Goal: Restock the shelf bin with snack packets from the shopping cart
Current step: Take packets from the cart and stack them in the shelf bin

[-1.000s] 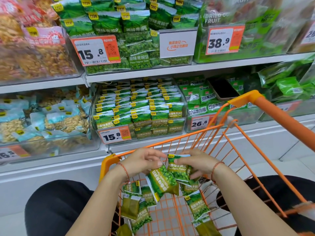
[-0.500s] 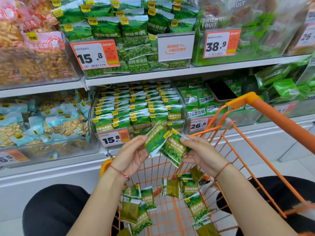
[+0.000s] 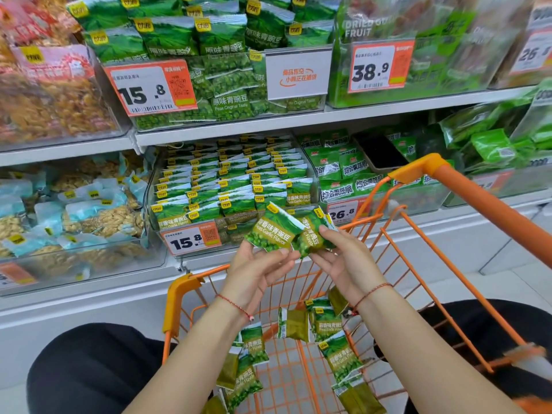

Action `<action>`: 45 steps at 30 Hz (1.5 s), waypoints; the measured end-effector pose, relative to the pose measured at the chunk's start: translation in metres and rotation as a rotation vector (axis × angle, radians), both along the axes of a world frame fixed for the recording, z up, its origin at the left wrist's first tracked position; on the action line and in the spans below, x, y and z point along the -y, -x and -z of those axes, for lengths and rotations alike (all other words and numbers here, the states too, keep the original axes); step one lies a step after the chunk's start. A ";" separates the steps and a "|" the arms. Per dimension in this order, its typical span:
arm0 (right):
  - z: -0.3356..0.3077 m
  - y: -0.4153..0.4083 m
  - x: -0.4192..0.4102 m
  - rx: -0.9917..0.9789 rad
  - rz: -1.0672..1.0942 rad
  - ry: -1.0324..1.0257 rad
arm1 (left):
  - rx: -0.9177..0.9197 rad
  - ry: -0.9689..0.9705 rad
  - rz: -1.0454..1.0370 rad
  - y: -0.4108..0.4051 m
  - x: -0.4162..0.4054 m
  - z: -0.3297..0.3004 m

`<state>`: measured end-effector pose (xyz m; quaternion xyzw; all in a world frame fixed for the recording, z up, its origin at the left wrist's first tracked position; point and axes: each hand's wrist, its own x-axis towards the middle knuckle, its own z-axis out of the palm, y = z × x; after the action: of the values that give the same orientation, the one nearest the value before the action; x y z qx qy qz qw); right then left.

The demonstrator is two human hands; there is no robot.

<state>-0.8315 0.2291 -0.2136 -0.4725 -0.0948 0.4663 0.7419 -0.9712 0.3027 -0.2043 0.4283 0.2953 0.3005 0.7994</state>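
Head view: left hand [image 3: 257, 271] and right hand [image 3: 343, 258] each pinch 1 garlic pea packet [image 3: 273, 229] above the orange cart [image 3: 182, 291], fingers curled.

left hand [image 3: 257, 270] and right hand [image 3: 346, 264] side by side above the shopping cart [image 3: 418, 234], a snack packet [image 3: 273, 228] in the left one, another packet [image 3: 313, 234] in the right, shelf bin [image 3: 230, 186] just behind the hands, loose packets [image 3: 328, 324] in the cart below them, phone [image 3: 378, 152] up behind the right hand

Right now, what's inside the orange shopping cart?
Loose green garlic pea packets lie scattered on the shopping cart floor. Both forearms cover part of it, so any packets beneath them stay unseen.
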 end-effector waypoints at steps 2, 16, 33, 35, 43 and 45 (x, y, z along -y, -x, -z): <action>0.000 0.000 0.000 -0.026 -0.001 -0.018 | -0.075 -0.084 0.032 -0.003 0.006 -0.002; -0.002 0.002 -0.002 0.118 -0.059 0.095 | -0.594 -0.797 -0.065 -0.007 -0.013 0.000; -0.009 -0.019 0.006 -0.127 0.166 0.120 | -0.792 -1.039 -0.096 -0.112 -0.097 -0.035; -0.011 -0.019 0.006 -0.140 0.170 0.120 | -0.950 -1.171 -0.089 -0.117 -0.102 -0.029; -0.012 -0.020 0.004 -0.151 0.168 0.138 | -1.358 -1.637 0.029 -0.129 -0.105 -0.026; -0.012 -0.020 0.003 -0.151 0.165 0.145 | -1.372 -1.728 0.062 -0.133 -0.105 -0.028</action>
<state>-0.8113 0.2257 -0.2014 -0.4946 0.0348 0.4436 0.7466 -0.8378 0.4082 -0.1758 0.9257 0.3561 0.0841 -0.0958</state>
